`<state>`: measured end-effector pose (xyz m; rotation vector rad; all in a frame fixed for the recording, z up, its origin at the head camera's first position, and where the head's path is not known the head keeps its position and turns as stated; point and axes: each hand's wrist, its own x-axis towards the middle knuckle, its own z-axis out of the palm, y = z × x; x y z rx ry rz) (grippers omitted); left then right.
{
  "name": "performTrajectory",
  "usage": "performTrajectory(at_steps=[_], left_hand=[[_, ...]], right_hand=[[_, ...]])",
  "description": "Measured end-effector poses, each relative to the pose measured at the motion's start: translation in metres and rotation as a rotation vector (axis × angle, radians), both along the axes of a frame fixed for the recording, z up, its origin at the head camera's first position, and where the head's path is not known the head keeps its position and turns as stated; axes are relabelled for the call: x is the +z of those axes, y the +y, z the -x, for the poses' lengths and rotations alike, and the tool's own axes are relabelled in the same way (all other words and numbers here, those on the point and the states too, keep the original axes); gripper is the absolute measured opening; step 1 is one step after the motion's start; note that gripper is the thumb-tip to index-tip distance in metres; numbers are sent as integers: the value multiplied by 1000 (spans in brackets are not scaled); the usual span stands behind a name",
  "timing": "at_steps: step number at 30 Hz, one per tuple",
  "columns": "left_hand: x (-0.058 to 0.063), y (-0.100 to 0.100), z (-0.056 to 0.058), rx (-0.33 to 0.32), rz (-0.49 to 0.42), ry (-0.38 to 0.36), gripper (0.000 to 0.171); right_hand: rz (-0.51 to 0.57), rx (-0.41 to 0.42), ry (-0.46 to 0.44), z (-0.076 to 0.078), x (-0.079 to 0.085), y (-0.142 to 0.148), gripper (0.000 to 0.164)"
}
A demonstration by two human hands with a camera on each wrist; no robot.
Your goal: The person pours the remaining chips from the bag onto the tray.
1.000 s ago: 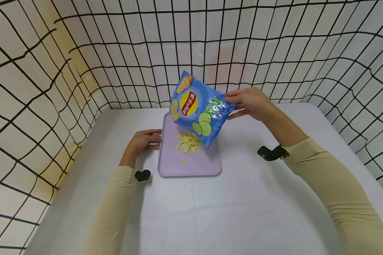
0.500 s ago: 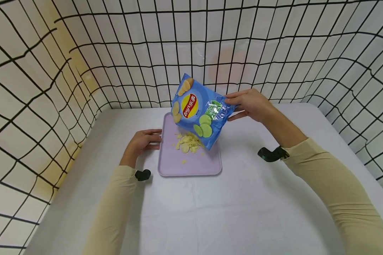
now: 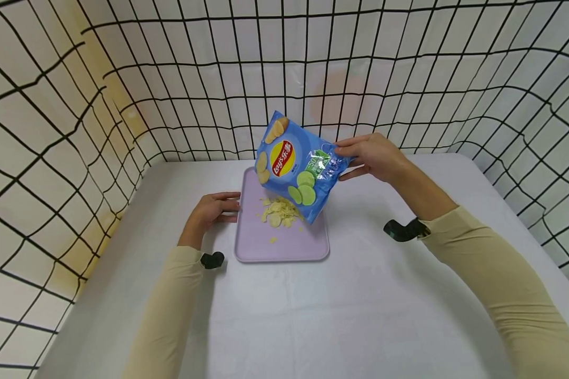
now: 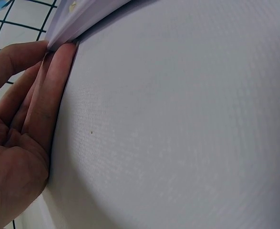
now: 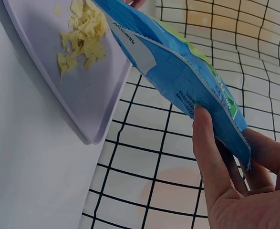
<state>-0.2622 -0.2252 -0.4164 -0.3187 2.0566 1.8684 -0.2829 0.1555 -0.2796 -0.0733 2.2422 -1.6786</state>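
In the head view, my right hand (image 3: pixel 376 157) grips one edge of a blue Lay's potato chip bag (image 3: pixel 297 164). The bag tilts over a lilac tray (image 3: pixel 279 252), its far end raised and a lower corner overlapping the tray. The right wrist view shows the thumb (image 5: pixel 205 143) on the bag's back and fingers on the other side. A pile of potato chips (image 3: pixel 279 211) lies on the tray, partly hidden by the bag. My left hand (image 3: pixel 213 209) rests beside the tray's left side, nearly straight fingers (image 4: pixel 63 71) touching its rim.
A white-covered table (image 3: pixel 284 326) lies under the tray. Black wire grid panels (image 3: pixel 308 79) rise at the back and on both sides, close behind the tray. Small dark wrist cameras (image 3: pixel 402 230) sit at both beige cuffs.
My right hand and the chip bag have shifted slightly down and to the right. The left hand, tray and chip pile look much the same.
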Motion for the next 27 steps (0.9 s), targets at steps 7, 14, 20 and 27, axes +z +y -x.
performTrajectory(at_steps=[7, 14, 20, 27], left_hand=[[-14, -3, 7, 20, 22, 13, 47], [-18, -4, 10, 23, 37, 20, 48], [-17, -5, 10, 23, 31, 15, 48], [-20, -5, 11, 21, 24, 8, 49]], right_hand=[[6, -11, 8, -1, 1, -1, 48], [-31, 7, -14, -1, -1, -2, 50], [-36, 17, -23, 0, -1, -1, 49], [-41, 29, -34, 0, -2, 0, 49]])
